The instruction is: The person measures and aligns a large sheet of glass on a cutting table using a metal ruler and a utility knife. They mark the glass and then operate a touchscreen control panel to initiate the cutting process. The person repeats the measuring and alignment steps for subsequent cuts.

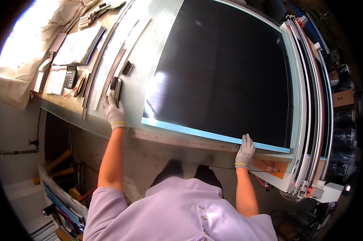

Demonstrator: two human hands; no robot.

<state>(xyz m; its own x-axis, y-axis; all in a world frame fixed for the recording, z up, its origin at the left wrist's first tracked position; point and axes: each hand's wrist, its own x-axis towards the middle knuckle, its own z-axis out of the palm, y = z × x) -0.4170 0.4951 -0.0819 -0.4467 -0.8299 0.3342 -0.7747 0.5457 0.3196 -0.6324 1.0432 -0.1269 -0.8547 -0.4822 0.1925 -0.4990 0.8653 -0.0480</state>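
My left hand (114, 111), in a pale knit glove, is at the near end of a dark, long block-like tool (117, 89) on the glass-topped table. Its fingers and thumb sit on either side of that end, closed around it. My gloved right hand (245, 150) lies flat, fingers stretched out, on the near edge of a large black sheet (225, 72). Along this edge runs a light blue strip (189, 131), which the fingertips touch. A long ruler (181, 140) lies along the table's front edge, running from near my left wrist toward my right hand.
Metal straightedges (103, 56) and a small dark block (127, 68) lie left of the sheet. Beyond them are a calculator (70, 77), papers (75, 48) and a yellow-black cutter (81, 85). A rail assembly (310, 100) borders the right side. Cardboard boxes (343, 98) stand farther right.
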